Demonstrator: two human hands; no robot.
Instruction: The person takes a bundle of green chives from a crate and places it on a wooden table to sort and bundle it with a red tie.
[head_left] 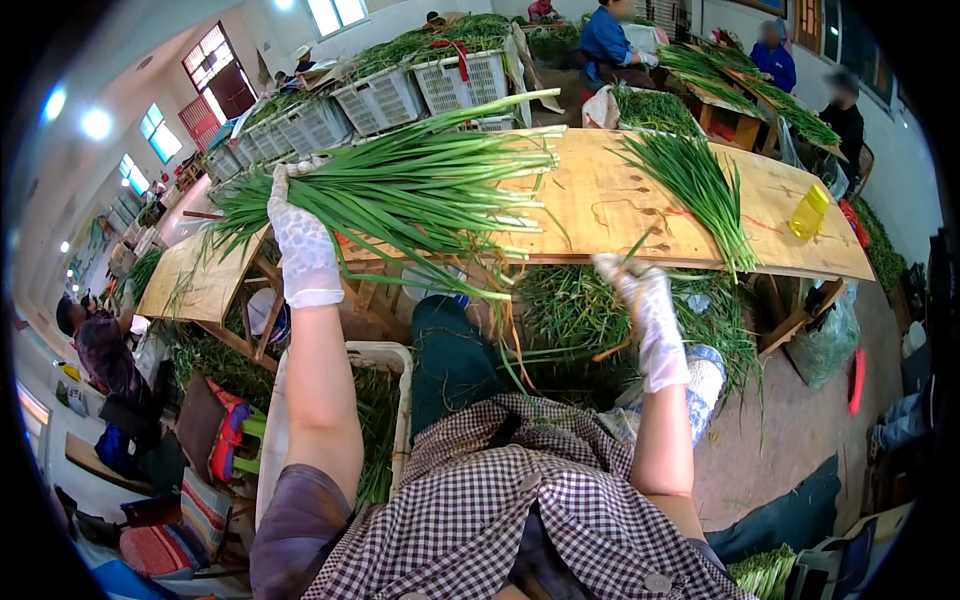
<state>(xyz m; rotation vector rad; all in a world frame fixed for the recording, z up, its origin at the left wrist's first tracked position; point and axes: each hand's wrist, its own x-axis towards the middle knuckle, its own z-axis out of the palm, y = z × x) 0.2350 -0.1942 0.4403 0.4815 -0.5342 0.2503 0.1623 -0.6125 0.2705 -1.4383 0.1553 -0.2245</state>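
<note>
My left hand (pixel 300 240), in a white patterned glove, grips a big bunch of chives (pixel 430 175) from above. Its leafy ends fan out to the left, and its pale stems point right over the wooden table (pixel 585 200). Dry, brownish leaves dangle from the bunch near the table's front edge. My right hand (pixel 642 290), gloved likewise, is at that edge with its fingers closed. Loose green leaves stick out by its fingertips; exactly how they are held is hard to see. A smaller chive bunch (pixel 695 190) lies on the table to the right.
A yellow translucent container (pixel 809 212) stands near the table's right end. Below lie heaped green trimmings (pixel 580 310) and a white tub (pixel 395 362) with greens. Behind are white crates (pixel 462 85) piled with chives, and people at other tables. A striped chair (pixel 200 510) is at lower left.
</note>
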